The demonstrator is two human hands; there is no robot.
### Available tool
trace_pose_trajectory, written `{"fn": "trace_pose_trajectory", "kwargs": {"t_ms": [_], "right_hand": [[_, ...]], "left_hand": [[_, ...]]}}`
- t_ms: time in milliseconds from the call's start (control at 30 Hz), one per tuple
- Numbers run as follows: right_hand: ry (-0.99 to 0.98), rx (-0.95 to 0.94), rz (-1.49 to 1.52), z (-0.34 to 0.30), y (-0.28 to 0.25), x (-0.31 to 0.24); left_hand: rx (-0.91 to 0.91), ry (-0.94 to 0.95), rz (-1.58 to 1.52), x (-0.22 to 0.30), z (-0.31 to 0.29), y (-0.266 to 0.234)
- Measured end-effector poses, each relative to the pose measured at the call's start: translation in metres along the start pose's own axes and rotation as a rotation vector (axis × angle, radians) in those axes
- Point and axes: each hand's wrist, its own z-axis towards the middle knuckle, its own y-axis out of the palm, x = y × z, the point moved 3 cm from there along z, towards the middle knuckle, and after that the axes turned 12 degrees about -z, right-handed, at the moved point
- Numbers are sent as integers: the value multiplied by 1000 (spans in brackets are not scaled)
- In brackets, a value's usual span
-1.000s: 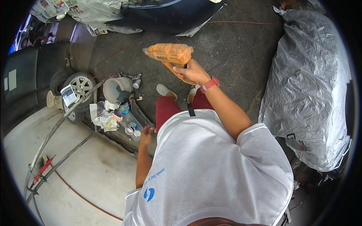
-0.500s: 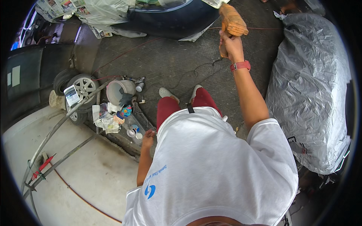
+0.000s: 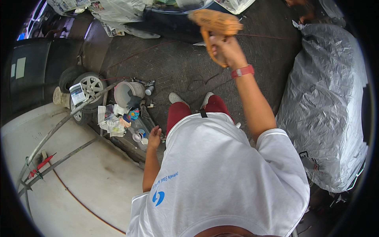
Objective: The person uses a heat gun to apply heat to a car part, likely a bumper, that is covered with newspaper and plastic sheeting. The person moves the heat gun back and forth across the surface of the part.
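Observation:
My right hand [image 3: 229,50], with a red watch band at the wrist, grips the handle of an orange heat gun [image 3: 216,22]. The gun is blurred by motion, its nose pointing left in front of a dark car bumper [image 3: 169,27]. Newspaper and plastic sheeting [image 3: 118,12] cover the car above the bumper. Low at my left side hangs my left hand [image 3: 154,138], fingers loosely apart and holding nothing. Part of the bumper is hidden behind the heat gun.
To the left stand wheels [image 3: 90,87], a white bucket [image 3: 120,94], crumpled newspaper [image 3: 114,124] and a bent metal pipe frame [image 3: 59,134]. A large plastic-covered object [image 3: 327,102] stands at the right. A cord [image 3: 201,83] lies on the dark floor.
My right hand has swung the heat gun leftward along the bumper, its nose turning to the left. My left hand's fingers have loosened. The whole view has shifted slightly.

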Motion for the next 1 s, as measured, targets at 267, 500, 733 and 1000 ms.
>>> {"fn": "trace_pose_trajectory", "kwargs": {"t_ms": [267, 500, 733, 1000], "right_hand": [[-153, 392, -149, 14, -77, -7], [-219, 190, -500, -11, 41, 27], [-513, -11, -755, -14, 212, 27], [-270, -396, -787, -26, 290, 21]], "left_hand": [[-183, 264, 17, 192, -12, 73], [-585, 499, -76, 359, -3, 158], [-556, 376, -524, 395, 68, 127], [-215, 294, -538, 364, 226, -45]]}}
